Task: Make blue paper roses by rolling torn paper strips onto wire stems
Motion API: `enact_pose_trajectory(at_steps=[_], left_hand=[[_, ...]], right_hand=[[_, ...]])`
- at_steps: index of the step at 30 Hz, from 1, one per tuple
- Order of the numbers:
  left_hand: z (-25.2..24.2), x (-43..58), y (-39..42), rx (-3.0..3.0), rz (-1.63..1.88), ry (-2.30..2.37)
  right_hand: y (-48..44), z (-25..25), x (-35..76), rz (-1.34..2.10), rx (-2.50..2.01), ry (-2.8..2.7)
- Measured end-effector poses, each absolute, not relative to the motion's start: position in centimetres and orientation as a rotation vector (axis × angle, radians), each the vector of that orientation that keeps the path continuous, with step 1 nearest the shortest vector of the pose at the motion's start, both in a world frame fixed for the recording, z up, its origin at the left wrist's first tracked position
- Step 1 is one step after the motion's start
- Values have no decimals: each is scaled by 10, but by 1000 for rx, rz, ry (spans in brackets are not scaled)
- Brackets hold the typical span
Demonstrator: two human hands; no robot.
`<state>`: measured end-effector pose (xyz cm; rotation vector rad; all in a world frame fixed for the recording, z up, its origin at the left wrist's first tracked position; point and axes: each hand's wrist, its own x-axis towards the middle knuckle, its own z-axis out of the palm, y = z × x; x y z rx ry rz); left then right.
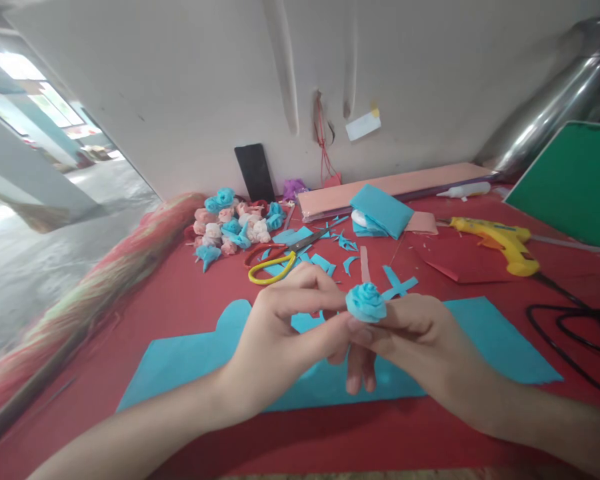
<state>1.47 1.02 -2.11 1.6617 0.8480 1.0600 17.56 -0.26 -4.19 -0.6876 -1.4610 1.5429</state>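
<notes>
A blue paper rose (366,302) is pinched between my two hands, its layered petals facing up. My left hand (300,313) grips its left side between thumb and fingers. From the right, my right hand (410,330) pinches the base, which the fingertips hide. Beneath both hands lies a large blue crepe paper sheet (190,363). Just beyond them rest scissors (280,260) with one red and one yellow handle loop, among blue paper scraps (325,263). A pile of paper roses (230,223) in blue, pink and white sits at the back left.
A yellow glue gun (500,240) with a black cord lies at the right, near a green board (575,187). Folded blue paper (383,210), a long pink paper pack (390,189) and a white bottle (467,191) lie at the back. A black phone (255,171) leans against the wall.
</notes>
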Motion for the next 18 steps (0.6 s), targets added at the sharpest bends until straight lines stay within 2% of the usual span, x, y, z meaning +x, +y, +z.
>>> enact_pose_trajectory(at_steps=[10,18], left_hand=[[-20,14,11,1730,1105,825],[-16,15,8,1935,1139,782]], right_hand=[[-3,-41,176,1376,-764,-1580],[-2,-41,174,958,-641,-1737]])
